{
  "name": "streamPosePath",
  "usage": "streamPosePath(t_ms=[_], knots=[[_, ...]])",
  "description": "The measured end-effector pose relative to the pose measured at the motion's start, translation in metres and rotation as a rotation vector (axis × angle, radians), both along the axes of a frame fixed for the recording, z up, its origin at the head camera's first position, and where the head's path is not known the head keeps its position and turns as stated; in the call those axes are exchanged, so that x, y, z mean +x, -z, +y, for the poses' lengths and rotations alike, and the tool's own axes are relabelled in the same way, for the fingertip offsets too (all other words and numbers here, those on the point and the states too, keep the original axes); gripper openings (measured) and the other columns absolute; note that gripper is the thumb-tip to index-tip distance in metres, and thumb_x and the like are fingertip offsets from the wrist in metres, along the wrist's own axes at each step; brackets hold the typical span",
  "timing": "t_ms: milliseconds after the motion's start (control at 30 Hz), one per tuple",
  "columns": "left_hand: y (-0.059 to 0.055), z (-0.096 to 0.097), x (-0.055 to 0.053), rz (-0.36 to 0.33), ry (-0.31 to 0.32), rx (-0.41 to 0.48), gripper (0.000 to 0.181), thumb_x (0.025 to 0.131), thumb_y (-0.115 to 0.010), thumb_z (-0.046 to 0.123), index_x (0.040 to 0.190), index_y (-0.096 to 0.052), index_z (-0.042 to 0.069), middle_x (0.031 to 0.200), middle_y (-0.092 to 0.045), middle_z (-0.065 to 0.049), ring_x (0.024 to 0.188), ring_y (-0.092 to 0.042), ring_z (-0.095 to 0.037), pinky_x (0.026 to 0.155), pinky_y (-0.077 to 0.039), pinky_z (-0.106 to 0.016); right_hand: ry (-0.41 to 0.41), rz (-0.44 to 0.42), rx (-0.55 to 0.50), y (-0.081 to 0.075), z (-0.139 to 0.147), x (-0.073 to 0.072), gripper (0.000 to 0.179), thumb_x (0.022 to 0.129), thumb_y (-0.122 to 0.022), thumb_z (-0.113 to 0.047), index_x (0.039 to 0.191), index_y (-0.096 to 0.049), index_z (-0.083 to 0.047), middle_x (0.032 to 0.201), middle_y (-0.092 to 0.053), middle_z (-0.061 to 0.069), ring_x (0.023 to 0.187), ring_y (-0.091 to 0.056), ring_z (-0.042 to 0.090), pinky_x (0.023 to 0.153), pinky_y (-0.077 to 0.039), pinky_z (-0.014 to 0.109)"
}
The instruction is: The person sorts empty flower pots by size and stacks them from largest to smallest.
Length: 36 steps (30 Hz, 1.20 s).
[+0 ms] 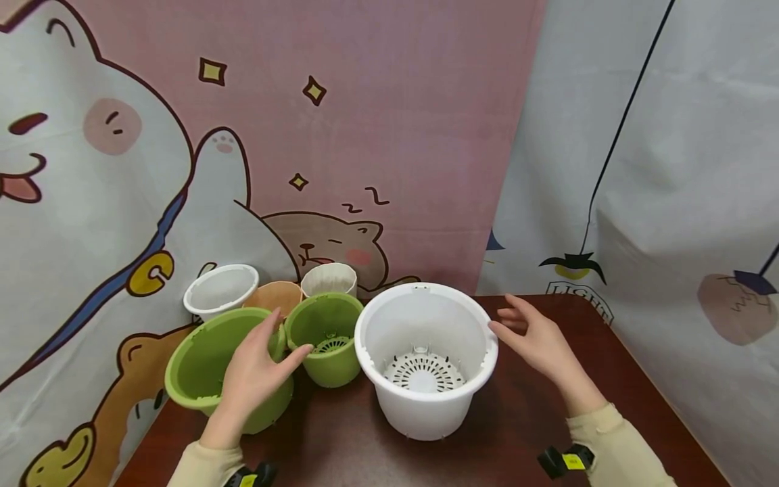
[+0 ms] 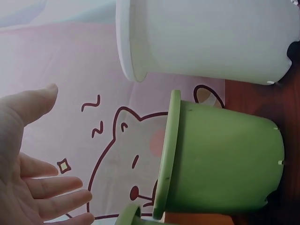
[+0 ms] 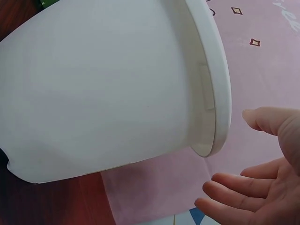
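A large white flower pot (image 1: 420, 412) with a slotted bottom stands upright on the table, in front of me and a little right of the middle. My right hand (image 1: 535, 338) is beside its right rim, fingers loosely extended; the right wrist view shows a gap between the thumb and the white pot (image 3: 103, 93). My left hand (image 1: 252, 372) hovers over the large green pot (image 1: 182, 365), its thumb near the smaller green pot (image 1: 331, 368). In the left wrist view that hand (image 2: 33, 168) holds nothing and is apart from the smaller green pot (image 2: 220, 159).
Behind the green pots stand a white oval pot (image 1: 222, 291), an orange pot (image 1: 274, 295) and a small cream pot (image 1: 328, 279). The dark red table (image 1: 608, 379) reaches back to a cartoon-printed cloth (image 1: 414, 135); another pale cloth (image 1: 688, 169) hangs at the right.
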<state>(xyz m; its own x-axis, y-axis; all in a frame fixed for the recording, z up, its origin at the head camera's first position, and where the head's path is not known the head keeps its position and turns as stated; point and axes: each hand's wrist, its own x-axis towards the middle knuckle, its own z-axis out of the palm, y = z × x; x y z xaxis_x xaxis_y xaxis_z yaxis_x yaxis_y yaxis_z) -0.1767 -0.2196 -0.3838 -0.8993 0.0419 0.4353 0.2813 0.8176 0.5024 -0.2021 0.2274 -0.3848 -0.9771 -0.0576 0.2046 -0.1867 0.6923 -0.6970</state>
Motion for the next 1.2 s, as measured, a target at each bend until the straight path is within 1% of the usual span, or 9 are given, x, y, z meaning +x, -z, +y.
streamPosePath(t_ms=[233, 333, 467, 567, 700, 900, 1133, 1200], knots=[[-0.001, -0.015, 0.005, 0.017, -0.036, 0.01, 0.084, 0.085, -0.076, 0.044, 0.144, -0.044, -0.005, 0.127, -0.06, -0.026, 0.117, -0.056, -0.041, 0.094, -0.045, -0.059, -0.027, -0.072, -0.049, -0.002, -0.001, -0.007, 0.08, 0.095, -0.066, -0.041, 0.15, -0.032, 0.005, 0.132, -0.057, 0.027, 0.117, -0.058, 0.043, 0.087, -0.055, 0.051], [-0.002, -0.021, 0.008, 0.031, -0.052, 0.01, 0.081, 0.085, -0.077, 0.042, 0.142, -0.046, -0.005, 0.124, -0.06, -0.027, 0.115, -0.057, -0.042, 0.093, -0.045, -0.06, -0.048, -0.11, -0.105, -0.002, 0.0, -0.01, 0.08, 0.095, -0.066, -0.039, 0.151, -0.029, 0.007, 0.132, -0.055, 0.029, 0.117, -0.057, 0.044, 0.086, -0.056, 0.048], [-0.005, -0.03, 0.011, 0.051, -0.07, 0.011, 0.078, 0.085, -0.078, 0.04, 0.141, -0.047, -0.005, 0.122, -0.061, -0.027, 0.114, -0.057, -0.042, 0.091, -0.045, -0.06, -0.079, -0.172, -0.19, -0.001, 0.001, -0.016, 0.081, 0.096, -0.065, -0.036, 0.151, -0.026, 0.008, 0.133, -0.053, 0.032, 0.115, -0.059, 0.043, 0.082, -0.058, 0.042], [-0.007, -0.037, 0.013, 0.054, -0.085, 0.006, 0.077, 0.085, -0.078, 0.039, 0.14, -0.048, -0.005, 0.122, -0.061, -0.028, 0.113, -0.058, -0.043, 0.09, -0.045, -0.06, -0.103, -0.202, -0.23, 0.0, 0.002, -0.02, 0.081, 0.096, -0.065, -0.035, 0.151, -0.026, 0.009, 0.133, -0.052, 0.033, 0.113, -0.061, 0.042, 0.081, -0.058, 0.041], [-0.011, -0.047, 0.016, 0.041, -0.105, 0.012, 0.075, 0.086, -0.077, 0.039, 0.14, -0.048, -0.005, 0.124, -0.06, -0.029, 0.113, -0.057, -0.044, 0.09, -0.045, -0.061, -0.137, -0.227, -0.262, 0.0, 0.003, -0.023, 0.08, 0.097, -0.065, -0.034, 0.15, -0.025, 0.01, 0.134, -0.05, 0.035, 0.113, -0.061, 0.043, 0.082, -0.058, 0.045], [-0.013, -0.06, 0.019, 0.024, -0.135, 0.023, 0.075, 0.088, -0.074, 0.04, 0.14, -0.047, -0.006, 0.126, -0.058, -0.031, 0.113, -0.057, -0.045, 0.087, -0.048, -0.058, -0.159, -0.265, -0.302, 0.0, 0.003, -0.027, 0.077, 0.098, -0.063, -0.031, 0.15, -0.025, 0.011, 0.137, -0.046, 0.037, 0.116, -0.058, 0.045, 0.079, -0.059, 0.042], [-0.015, -0.075, 0.022, -0.03, -0.216, 0.03, 0.079, 0.089, -0.071, 0.044, 0.144, -0.043, -0.005, 0.127, -0.058, -0.031, 0.115, -0.056, -0.045, 0.087, -0.049, -0.056, -0.159, -0.304, -0.312, 0.001, 0.002, -0.031, 0.075, 0.098, -0.063, -0.031, 0.149, -0.027, 0.011, 0.138, -0.044, 0.037, 0.114, -0.06, 0.044, 0.078, -0.059, 0.042], [-0.015, -0.079, 0.023, -0.036, -0.23, 0.038, 0.079, 0.089, -0.071, 0.045, 0.144, -0.043, -0.005, 0.128, -0.057, -0.031, 0.115, -0.056, -0.045, 0.088, -0.049, -0.056, -0.159, -0.316, -0.318, 0.0, 0.002, -0.032, 0.074, 0.099, -0.062, -0.03, 0.149, -0.028, 0.011, 0.138, -0.044, 0.037, 0.114, -0.06, 0.044, 0.078, -0.059, 0.042]])
